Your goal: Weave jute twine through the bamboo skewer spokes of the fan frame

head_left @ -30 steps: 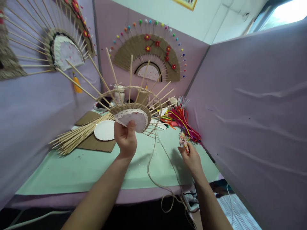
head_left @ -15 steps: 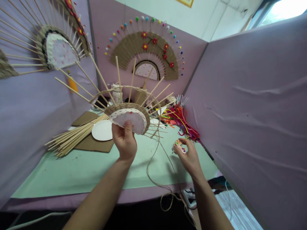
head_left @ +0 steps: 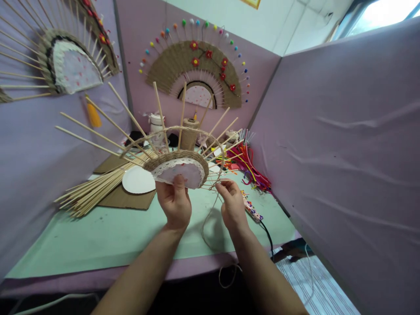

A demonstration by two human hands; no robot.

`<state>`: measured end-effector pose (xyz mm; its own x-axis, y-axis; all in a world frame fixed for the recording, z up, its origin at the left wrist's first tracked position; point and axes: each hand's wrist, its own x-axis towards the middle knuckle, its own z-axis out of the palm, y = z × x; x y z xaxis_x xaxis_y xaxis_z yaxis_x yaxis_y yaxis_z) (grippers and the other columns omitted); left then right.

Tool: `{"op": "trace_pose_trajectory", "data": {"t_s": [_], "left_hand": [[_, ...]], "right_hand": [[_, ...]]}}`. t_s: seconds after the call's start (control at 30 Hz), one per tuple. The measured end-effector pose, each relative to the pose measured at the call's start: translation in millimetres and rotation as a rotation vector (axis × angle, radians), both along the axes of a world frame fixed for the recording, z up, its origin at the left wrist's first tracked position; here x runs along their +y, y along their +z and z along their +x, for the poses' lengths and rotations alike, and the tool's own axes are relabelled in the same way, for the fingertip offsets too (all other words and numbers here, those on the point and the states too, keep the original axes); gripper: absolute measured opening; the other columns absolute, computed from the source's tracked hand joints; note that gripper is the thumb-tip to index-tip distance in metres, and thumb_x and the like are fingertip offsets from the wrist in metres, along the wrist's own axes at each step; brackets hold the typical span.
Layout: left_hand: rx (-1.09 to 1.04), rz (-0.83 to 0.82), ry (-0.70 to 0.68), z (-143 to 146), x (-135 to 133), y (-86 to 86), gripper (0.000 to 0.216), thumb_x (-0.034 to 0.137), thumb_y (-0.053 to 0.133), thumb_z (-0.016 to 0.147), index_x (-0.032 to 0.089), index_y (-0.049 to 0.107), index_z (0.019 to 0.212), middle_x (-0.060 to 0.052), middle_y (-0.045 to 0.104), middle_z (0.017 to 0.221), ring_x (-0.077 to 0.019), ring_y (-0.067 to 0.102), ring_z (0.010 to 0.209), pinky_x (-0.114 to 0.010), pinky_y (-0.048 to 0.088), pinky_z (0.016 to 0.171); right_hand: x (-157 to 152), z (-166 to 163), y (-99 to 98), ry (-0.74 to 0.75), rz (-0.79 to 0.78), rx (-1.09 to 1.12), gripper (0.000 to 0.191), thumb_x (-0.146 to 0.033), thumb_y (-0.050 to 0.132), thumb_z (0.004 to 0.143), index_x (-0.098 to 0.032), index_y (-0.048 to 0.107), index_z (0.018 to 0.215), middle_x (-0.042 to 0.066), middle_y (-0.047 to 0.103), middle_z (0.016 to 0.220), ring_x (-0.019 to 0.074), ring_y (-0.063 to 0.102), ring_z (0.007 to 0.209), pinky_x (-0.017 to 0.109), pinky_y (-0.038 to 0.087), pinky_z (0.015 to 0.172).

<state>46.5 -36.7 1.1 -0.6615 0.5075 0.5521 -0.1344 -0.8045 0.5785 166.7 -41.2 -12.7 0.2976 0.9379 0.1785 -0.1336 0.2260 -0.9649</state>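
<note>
My left hand (head_left: 175, 204) grips the bottom of a half-made fan (head_left: 177, 166) and holds it up over the green table top (head_left: 98, 236). The fan has a white lace-edged centre, a band of wound jute and wooden sticks spreading outward. My right hand (head_left: 232, 204) is at the fan's right edge, fingers pinched on the jute twine (head_left: 210, 218) that trails down off the table. A colourful patterned glue gun (head_left: 252, 210) with a black cord lies on the table just right of that hand.
A bundle of wooden sticks (head_left: 95, 190), a white paper disc (head_left: 138, 180) and brown cardboard lie at left. A twine spool (head_left: 189, 133) and bright pipe cleaners (head_left: 251, 166) are behind. Finished fans (head_left: 193, 65) hang on the purple partition walls.
My right hand has set the glue gun down on the table and moved left and up to the fan's right edge, taking the twine. The fan has stayed in my left hand.
</note>
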Motion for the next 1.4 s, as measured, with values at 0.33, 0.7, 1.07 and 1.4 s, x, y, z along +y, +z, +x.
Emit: {"op": "trace_pose_trajectory", "data": {"t_s": [0.33, 0.7, 1.07, 1.4], "left_hand": [[0.005, 0.009, -0.043, 2, -4, -0.7, 0.039, 0.042, 0.058, 0.088, 0.032, 0.052, 0.125, -0.004, 0.064, 0.116, -0.0146, 0.064, 0.101, -0.028, 0.053, 0.088], [-0.14, 0.016, -0.2, 3, -10, 4.9, 0.042, 0.041, 0.068, 0.081, 0.032, 0.057, 0.121, -0.004, 0.066, 0.116, -0.0184, 0.061, 0.11, -0.028, 0.052, 0.088], [-0.194, 0.009, -0.222, 3, -9, 6.7, 0.035, 0.04, 0.07, 0.079, 0.03, 0.062, 0.112, -0.002, 0.068, 0.104, -0.0143, 0.065, 0.096, -0.026, 0.052, 0.084], [-0.321, -0.039, -0.277, -1, -4, 11.0, 0.028, 0.038, 0.076, 0.073, 0.029, 0.065, 0.097, 0.001, 0.066, 0.094, -0.0102, 0.062, 0.086, -0.023, 0.052, 0.08]], "right_hand": [[-8, -5, 16.1, 0.056, -0.048, 0.204, 0.031, -0.034, 0.074, 0.06, -0.021, 0.054, 0.08, -0.002, 0.056, 0.083, 0.0144, 0.053, 0.083, 0.026, 0.04, 0.077], [-12, -4, 24.5, 0.065, -0.104, 0.33, 0.028, -0.029, 0.075, 0.055, -0.022, 0.055, 0.074, -0.004, 0.054, 0.072, 0.0125, 0.048, 0.068, 0.028, 0.037, 0.068], [-12, -1, 17.9, 0.088, -0.083, 0.266, 0.033, -0.033, 0.077, 0.058, -0.023, 0.054, 0.079, -0.005, 0.054, 0.072, 0.0126, 0.051, 0.069, 0.028, 0.039, 0.068], [-13, 2, 18.8, 0.142, -0.098, 0.341, 0.03, -0.028, 0.077, 0.057, -0.022, 0.057, 0.079, -0.004, 0.055, 0.074, 0.0119, 0.051, 0.069, 0.026, 0.039, 0.067]]}}
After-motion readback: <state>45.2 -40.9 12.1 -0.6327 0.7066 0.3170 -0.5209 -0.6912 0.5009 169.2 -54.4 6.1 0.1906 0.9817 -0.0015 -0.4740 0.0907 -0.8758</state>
